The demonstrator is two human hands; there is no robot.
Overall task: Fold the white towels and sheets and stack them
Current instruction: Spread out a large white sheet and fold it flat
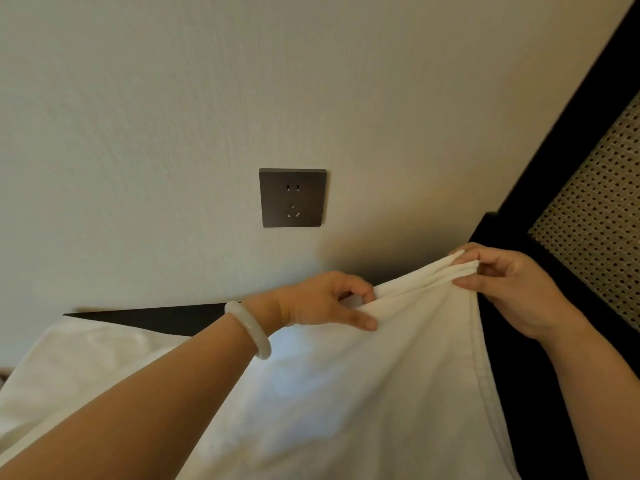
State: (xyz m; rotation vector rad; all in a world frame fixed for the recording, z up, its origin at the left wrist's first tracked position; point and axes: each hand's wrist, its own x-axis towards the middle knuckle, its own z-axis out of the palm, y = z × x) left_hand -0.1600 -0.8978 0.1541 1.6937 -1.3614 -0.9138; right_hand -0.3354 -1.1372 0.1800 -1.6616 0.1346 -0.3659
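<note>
Cream wall [138, 133], dark socket [292, 198]; towel [363, 393] in left hand [322, 299], right hand [516, 289].

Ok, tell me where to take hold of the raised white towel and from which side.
Grip the white towel along its top edge, at the corners. The right hand pinches the bunched corner where the side hem ends; the left hand pinches the same edge further along. Probably come from above, since the cloth hangs down from that edge.

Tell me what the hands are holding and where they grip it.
A white towel, by its top edge: the right hand pinches the bunched corner, the left hand pinches the edge beside it.
</note>
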